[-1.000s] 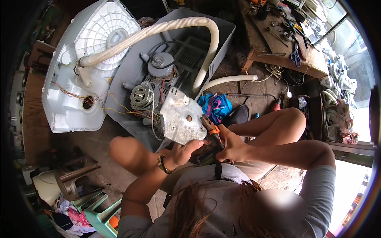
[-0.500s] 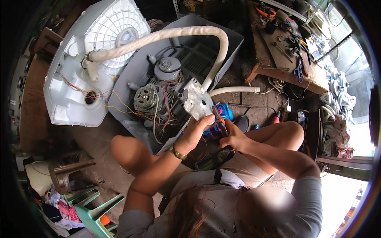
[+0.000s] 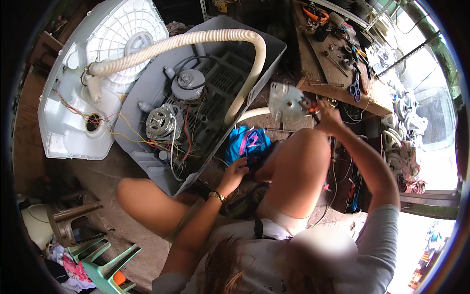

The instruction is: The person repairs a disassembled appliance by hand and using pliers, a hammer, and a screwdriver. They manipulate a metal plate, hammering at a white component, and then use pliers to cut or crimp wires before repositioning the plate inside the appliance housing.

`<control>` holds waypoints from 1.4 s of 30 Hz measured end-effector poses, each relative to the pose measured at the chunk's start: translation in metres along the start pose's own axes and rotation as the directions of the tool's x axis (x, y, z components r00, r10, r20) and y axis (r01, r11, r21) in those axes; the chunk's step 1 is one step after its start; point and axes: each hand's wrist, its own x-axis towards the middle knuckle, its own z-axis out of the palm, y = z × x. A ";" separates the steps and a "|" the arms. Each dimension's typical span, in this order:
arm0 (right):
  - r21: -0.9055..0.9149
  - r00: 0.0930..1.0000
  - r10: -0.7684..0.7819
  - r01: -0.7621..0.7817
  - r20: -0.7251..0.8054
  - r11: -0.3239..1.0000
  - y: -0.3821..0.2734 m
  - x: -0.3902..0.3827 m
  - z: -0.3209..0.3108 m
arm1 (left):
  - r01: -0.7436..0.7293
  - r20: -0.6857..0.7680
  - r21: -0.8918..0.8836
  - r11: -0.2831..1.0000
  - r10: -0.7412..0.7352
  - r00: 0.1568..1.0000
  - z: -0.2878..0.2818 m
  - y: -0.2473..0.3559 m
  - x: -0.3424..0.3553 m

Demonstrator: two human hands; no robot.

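Observation:
At the right of the lap, my right hand (image 3: 329, 116) is closed on orange-handled pliers (image 3: 312, 109). A flat silver metal plate (image 3: 290, 104) with a dark hole hangs at their front end, just short of the wooden bench; the exact grip on it is blurred. Over my lap, my left hand (image 3: 234, 176) has loosely bent fingers with nothing visible in them. It is nearest to a blue and pink cloth bundle (image 3: 247, 145). In front stands a grey appliance housing (image 3: 147, 98) with a bare motor (image 3: 160, 121) and a round pulley-like part (image 3: 188, 84) inside.
A ribbed hose (image 3: 181, 41) arches from the white plastic cover (image 3: 61, 139) across the housing. Loose wires (image 3: 122, 135) run between the two. Scissors (image 3: 355, 89) and other tools lie on the wooden bench (image 3: 362, 95). A green plastic stool (image 3: 105, 267) stands at lower left.
My left hand has let go of the metal plate and dropped toward my lap. The plate and pliers have swung right and away with my right hand. My right knee has risen.

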 end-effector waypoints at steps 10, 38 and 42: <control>-0.003 0.981 0.159 -0.160 0.114 0.987 -0.020 -0.007 0.199 | 0.256 0.045 0.040 0.966 -0.257 0.965 -0.027 -0.041 -0.008; 0.051 0.821 0.202 -0.270 0.534 0.962 -0.083 0.022 0.253 | 0.847 0.661 -0.491 0.203 -0.547 0.514 0.127 -0.079 0.173; 0.078 0.804 0.206 -0.298 0.557 0.951 -0.081 0.026 0.254 | 0.849 0.659 -0.520 0.094 -0.589 0.468 0.118 -0.071 0.176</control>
